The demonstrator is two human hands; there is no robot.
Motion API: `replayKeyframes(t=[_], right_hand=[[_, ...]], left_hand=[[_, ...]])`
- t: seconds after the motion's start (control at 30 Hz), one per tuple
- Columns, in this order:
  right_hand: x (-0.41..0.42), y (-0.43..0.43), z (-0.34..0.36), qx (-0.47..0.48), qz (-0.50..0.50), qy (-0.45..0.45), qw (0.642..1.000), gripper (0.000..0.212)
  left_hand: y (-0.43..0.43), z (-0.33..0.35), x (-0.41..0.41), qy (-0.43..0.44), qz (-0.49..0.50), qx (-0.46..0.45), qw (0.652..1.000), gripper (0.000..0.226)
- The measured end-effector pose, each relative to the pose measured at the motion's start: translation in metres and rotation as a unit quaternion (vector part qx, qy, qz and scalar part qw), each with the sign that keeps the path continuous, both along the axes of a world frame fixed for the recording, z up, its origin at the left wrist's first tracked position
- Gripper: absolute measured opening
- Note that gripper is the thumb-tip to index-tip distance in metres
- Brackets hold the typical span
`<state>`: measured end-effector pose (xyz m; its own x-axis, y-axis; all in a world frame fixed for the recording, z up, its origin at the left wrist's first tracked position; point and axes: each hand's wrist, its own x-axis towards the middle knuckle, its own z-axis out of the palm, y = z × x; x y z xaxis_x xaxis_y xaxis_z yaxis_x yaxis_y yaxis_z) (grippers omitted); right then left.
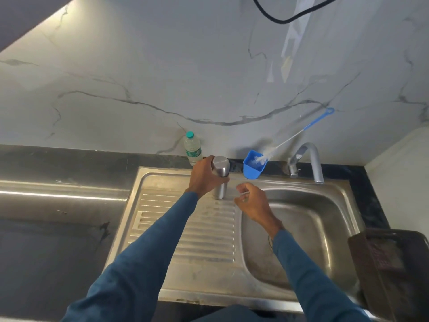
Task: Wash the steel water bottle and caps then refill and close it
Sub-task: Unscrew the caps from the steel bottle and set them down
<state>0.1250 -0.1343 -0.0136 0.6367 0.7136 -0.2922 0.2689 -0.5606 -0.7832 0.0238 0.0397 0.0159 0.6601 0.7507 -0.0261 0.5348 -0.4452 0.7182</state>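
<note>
So the steel water bottle [220,176] stands upright at the back of the sink's ribbed drainboard [185,228], cap on, brushed metal with a rounded dome top. The left hand [205,176] wraps around its upper body from the left side, fingers curled round it, so that's a proper grip. The right hand [251,203] hangs just to the right of the bottle, not touching it, fingers loosely curled. There's a thin pale sliver near its fingertips, but it's too blurry and I honestly can't tell if it's pinching something or holding nothing.

Room-wise: the drainboard in front of the bottle is open ridged steel, and the basin [301,228] drops away right beside the right hand, smooth and rounded. Just behind the bottle sits a clear plastic bottle [192,148] with a teal cap, against the marble-look wall. Just right of the steel one there's a blue plastic cup [253,169] with a white-bristled bottle brush [294,135] leaning out of it, blue wire handle angled up to the right. The chrome tap [308,160] arches over the basin's back edge. Dark stone bench [58,252] runs off to the left, and a dark woven basket [390,263] sits at the sink's right edge.
</note>
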Motion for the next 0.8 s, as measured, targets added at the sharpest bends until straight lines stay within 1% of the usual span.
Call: replayKeyframes(t=[0.13, 0.17, 0.2, 0.23, 0.27, 0.37, 0.43, 0.57, 0.63, 0.7, 0.8], right_hand=[[-0.001, -0.002, 0.003, 0.035, 0.012, 0.015, 0.999, 0.084], [-0.001, -0.003, 0.005, 0.043, 0.022, 0.023, 0.999, 0.093], [-0.002, -0.004, 0.008, 0.050, 0.035, 0.028, 0.998, 0.096], [-0.003, -0.006, 0.014, 0.060, 0.047, 0.030, 0.997, 0.093], [-0.004, -0.008, 0.021, 0.070, 0.047, 0.035, 0.996, 0.085], [-0.004, -0.020, 0.041, 0.130, -0.001, 0.068, 0.989, 0.055], [-0.006, -0.035, 0.051, 0.166, -0.023, 0.071, 0.983, 0.045], [-0.013, -0.066, 0.056, 0.158, -0.040, 0.059, 0.985, 0.037], [-0.016, -0.076, 0.054, 0.133, -0.039, 0.043, 0.989, 0.036], [-0.022, -0.083, 0.050, 0.120, -0.040, 0.046, 0.991, 0.036], [-0.035, -0.092, 0.049, 0.124, -0.048, 0.046, 0.990, 0.035]], left_hand=[[-0.014, 0.017, -0.005, -0.004, -0.031, 0.019, 0.999, 0.057], [-0.019, 0.026, -0.006, -0.005, -0.046, 0.024, 0.999, 0.057], [-0.024, 0.035, -0.007, -0.010, -0.067, 0.026, 0.997, 0.055], [-0.030, 0.045, -0.006, -0.017, -0.090, 0.025, 0.995, 0.051], [-0.037, 0.054, -0.006, -0.023, -0.113, 0.022, 0.993, 0.049], [-0.057, 0.081, -0.004, -0.031, -0.169, 0.000, 0.985, 0.056], [-0.070, 0.093, -0.006, -0.030, -0.195, -0.026, 0.980, 0.056], [-0.089, 0.103, -0.016, -0.058, -0.267, -0.115, 0.955, 0.056], [-0.097, 0.101, -0.022, -0.075, -0.275, -0.147, 0.947, 0.059], [-0.106, 0.097, -0.027, -0.084, -0.266, -0.149, 0.949, 0.060], [-0.127, 0.087, -0.037, -0.107, -0.232, -0.122, 0.959, 0.058]])
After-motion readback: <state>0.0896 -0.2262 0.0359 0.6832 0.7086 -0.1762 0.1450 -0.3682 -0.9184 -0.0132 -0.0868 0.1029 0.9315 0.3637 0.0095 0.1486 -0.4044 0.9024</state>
